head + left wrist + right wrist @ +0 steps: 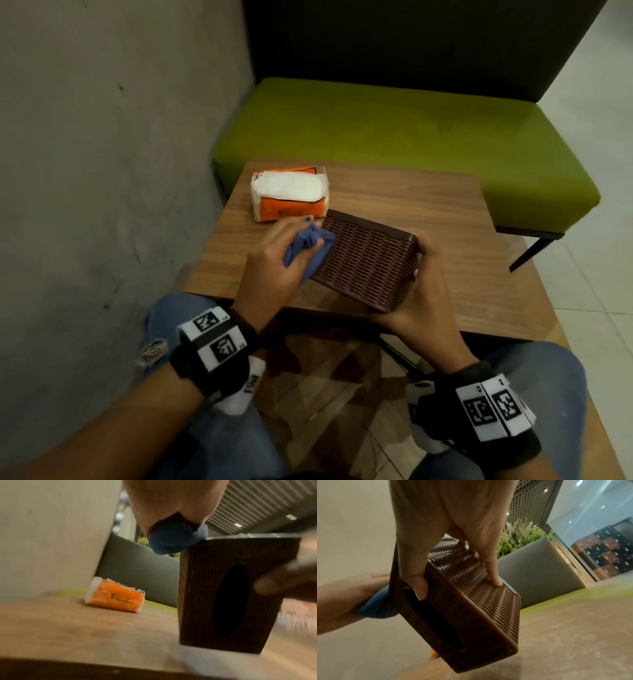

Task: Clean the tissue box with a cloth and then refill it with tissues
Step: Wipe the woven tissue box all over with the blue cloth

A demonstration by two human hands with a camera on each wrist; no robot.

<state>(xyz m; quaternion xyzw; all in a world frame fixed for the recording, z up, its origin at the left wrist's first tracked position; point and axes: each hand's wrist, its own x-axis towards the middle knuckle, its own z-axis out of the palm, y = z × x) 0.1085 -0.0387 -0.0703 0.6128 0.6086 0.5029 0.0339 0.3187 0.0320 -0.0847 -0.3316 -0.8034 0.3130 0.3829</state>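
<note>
One box (368,263), brown with a woven ribbed surface, sits at the centre of the head view, tipped on edge over the near part of the table (445,219). Its face with the dark oval slot is turned toward the person, as both wrist views show. One right hand (419,291) grips the box's right end, thumb at the rim of the slot and fingers wrapped over the ribbed side. One left hand (274,263) is closed round one bunched blue cloth (308,246), which is pressed against the box's upper left corner; in the left wrist view the cloth (173,539) touches the box's top edge. One opened orange-and-white tissue pack (289,193) lies just beyond the box at the table's far left, close to but apart from it. The table's right half and far right corner are bare wood. A grey wall (102,137) fills the left of the frame, close along the table's left edge. One green bench (411,137) runs across the upper frame, directly behind the table's far edge. Tiled floor (599,257) shows at right.
</note>
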